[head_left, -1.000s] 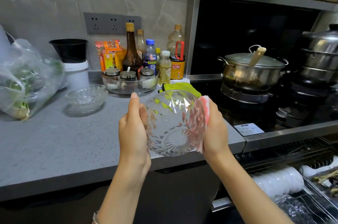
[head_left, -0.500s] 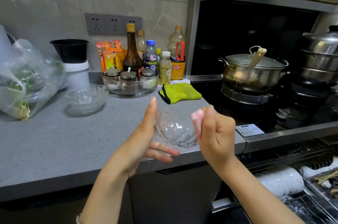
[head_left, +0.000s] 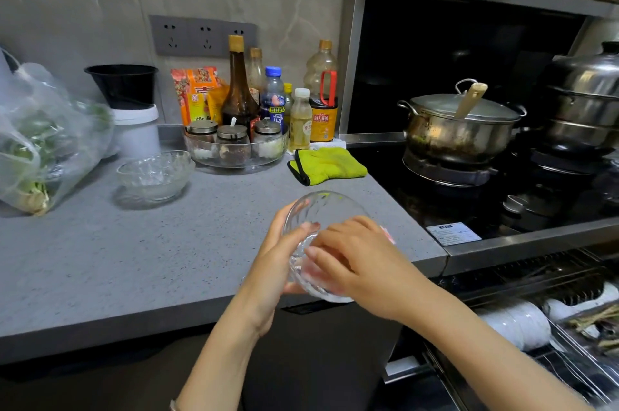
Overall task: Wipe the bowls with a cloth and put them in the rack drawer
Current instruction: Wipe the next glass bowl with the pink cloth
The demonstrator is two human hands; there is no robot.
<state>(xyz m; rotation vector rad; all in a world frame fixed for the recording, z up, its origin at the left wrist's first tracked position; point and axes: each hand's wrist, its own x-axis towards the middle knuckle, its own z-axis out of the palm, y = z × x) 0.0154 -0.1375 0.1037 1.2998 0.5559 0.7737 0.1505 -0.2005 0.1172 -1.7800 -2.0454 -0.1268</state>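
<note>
I hold a clear cut-glass bowl (head_left: 321, 209) above the front edge of the counter. My left hand (head_left: 273, 263) grips its left side from below. My right hand (head_left: 358, 259) is inside the bowl and presses a pink cloth (head_left: 387, 233) against the glass; only a small corner of the cloth shows. A stack of similar glass bowls (head_left: 152, 174) stands on the counter to the left. The open rack drawer (head_left: 569, 350) is at the lower right, under the stove, with white dishes (head_left: 516, 327) in it.
A bag of greens (head_left: 43, 142) lies at the left. Bottles and a glass tray of spice jars (head_left: 236, 149) stand at the back wall. A green cloth (head_left: 330, 165) lies by the stove. A steel pot (head_left: 459, 129) and a steamer (head_left: 586, 92) sit on the burners.
The bowl was turned from upright and facing me to lying lower over the counter edge. My right hand moved from the bowl's outer right side into its inside with the cloth.
</note>
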